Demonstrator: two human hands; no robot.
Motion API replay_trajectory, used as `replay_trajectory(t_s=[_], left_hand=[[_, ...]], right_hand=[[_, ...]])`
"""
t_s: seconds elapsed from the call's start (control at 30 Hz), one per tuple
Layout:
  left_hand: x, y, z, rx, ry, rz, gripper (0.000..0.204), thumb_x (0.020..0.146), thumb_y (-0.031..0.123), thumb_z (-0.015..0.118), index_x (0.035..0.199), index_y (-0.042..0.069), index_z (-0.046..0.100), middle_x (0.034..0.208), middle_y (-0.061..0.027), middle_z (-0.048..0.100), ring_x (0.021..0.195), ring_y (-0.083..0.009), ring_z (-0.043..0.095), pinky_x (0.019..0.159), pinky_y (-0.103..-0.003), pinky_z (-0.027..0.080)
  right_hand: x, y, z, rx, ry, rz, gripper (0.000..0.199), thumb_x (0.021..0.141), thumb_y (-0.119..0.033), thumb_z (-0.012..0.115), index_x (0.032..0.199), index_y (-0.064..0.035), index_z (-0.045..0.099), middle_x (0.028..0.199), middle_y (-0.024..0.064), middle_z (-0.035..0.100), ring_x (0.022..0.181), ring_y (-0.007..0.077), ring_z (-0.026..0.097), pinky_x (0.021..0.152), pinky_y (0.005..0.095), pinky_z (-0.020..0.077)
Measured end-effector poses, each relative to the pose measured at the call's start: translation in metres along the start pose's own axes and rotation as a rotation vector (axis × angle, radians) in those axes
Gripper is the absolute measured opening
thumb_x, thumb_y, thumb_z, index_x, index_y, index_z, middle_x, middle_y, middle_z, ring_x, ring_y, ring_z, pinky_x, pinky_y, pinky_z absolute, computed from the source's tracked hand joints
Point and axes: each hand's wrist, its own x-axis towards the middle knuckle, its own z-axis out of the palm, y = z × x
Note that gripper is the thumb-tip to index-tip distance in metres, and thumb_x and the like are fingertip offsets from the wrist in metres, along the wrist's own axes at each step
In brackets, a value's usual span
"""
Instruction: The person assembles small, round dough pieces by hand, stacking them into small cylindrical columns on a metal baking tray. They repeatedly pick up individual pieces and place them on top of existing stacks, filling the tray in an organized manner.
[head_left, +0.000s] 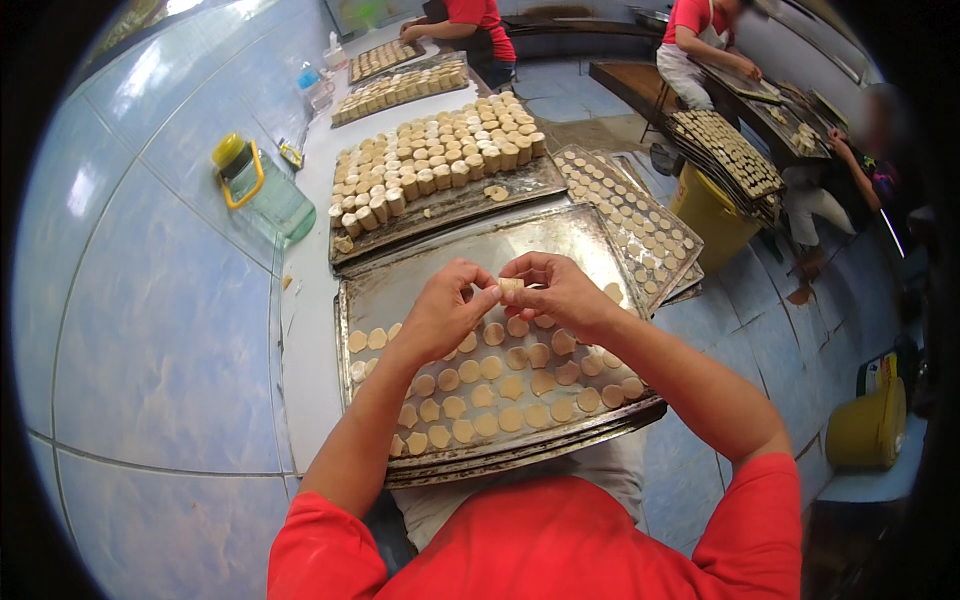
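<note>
My left hand (pixel 447 308) and my right hand (pixel 556 292) meet above a metal baking tray (pixel 420 275), both pinching a small stack of pale dough discs (pixel 510 287) between the fingertips. Below them, several rows of flat round dough discs (pixel 500 388) lie on the near half of the tray. The far half of that tray is bare metal.
A second tray (pixel 450 205) behind holds many stacked dough cylinders (pixel 440 160). Another tray of discs (pixel 640 225) sits to the right, more trays farther back (pixel 400 88). A green jug with yellow lid (pixel 262 192) stands left. Yellow buckets (pixel 710 215) are right; other people work at the back.
</note>
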Motion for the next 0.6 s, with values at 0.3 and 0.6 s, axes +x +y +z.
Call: replay_trajectory(t_s=[0.3,0.6], left_hand=[[0.007,-0.008,0.0,0.322,-0.001,-0.071,0.028,0.1,0.027,0.075,0.098,-0.001,0.075,0.094,-0.0057,0.063,0.086,-0.0142,0.06,0.075,-0.034,0.05],[0.021,0.0,0.019,-0.122,-0.079,-0.013,0.024,0.102,0.021,0.072,0.099,-0.002,0.072,0.091,-0.0035,0.062,0.074,-0.0115,0.058,0.064,-0.029,0.047]], right_hand=[[-0.008,0.003,-0.015,0.059,-0.005,0.062,0.037,0.1,-0.019,0.08,0.126,0.0018,0.063,0.101,0.0084,0.071,0.081,0.0131,0.07,0.069,0.0248,0.0558],[-0.019,-0.005,-0.018,0.121,0.035,0.091,0.039,0.097,-0.016,0.07,0.129,0.0042,0.062,0.102,0.0121,0.069,0.081,0.0174,0.071,0.069,0.0282,0.0568]])
